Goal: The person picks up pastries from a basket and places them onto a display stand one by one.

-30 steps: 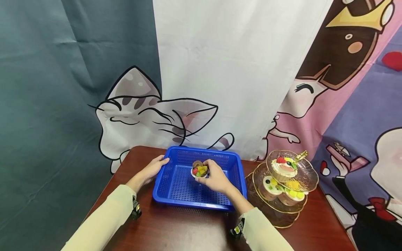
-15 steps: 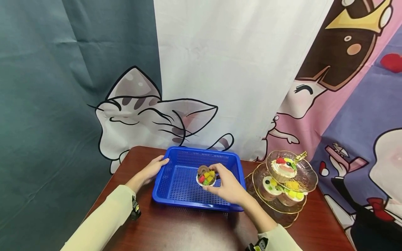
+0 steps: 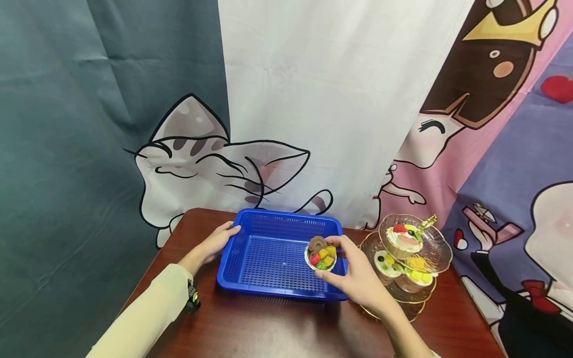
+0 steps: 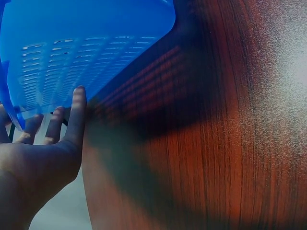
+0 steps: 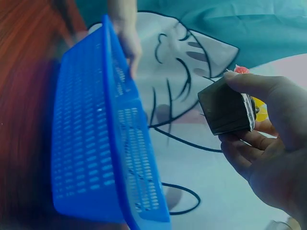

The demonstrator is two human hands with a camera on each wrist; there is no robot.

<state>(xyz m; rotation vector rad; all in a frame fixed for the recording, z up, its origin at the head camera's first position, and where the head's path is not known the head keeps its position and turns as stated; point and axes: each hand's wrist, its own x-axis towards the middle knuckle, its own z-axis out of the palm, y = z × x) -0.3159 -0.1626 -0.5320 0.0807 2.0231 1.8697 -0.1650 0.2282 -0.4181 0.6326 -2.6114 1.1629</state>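
My right hand [image 3: 360, 276] holds a dessert cup [image 3: 320, 254] between thumb and fingers, over the right side of a blue plastic basket [image 3: 282, 293]. The cup is topped with a chocolate swirl, a red berry, yellow fruit chunks and a green piece. In the right wrist view, the cup [image 5: 223, 108] has a dark outer wall and is raised beside the basket's rim. My left hand [image 3: 218, 239] grips the basket's left rim, thumb over the edge. The left wrist view shows that hand's fingers [image 4: 76, 115] against the outside of the slotted wall.
To the right stands a tiered, gold-rimmed glass stand [image 3: 440, 251]. A tart [image 3: 404, 241] sits on its upper plate, with dessert cups [image 3: 387, 266] on the plate below. Behind the brown wooden table [image 3: 268, 328] hangs a printed cartoon curtain [image 3: 340, 99].
My right hand has carried the dessert cup up and to the right, from the basket's middle to its right side. My left hand and the basket have stayed in place.
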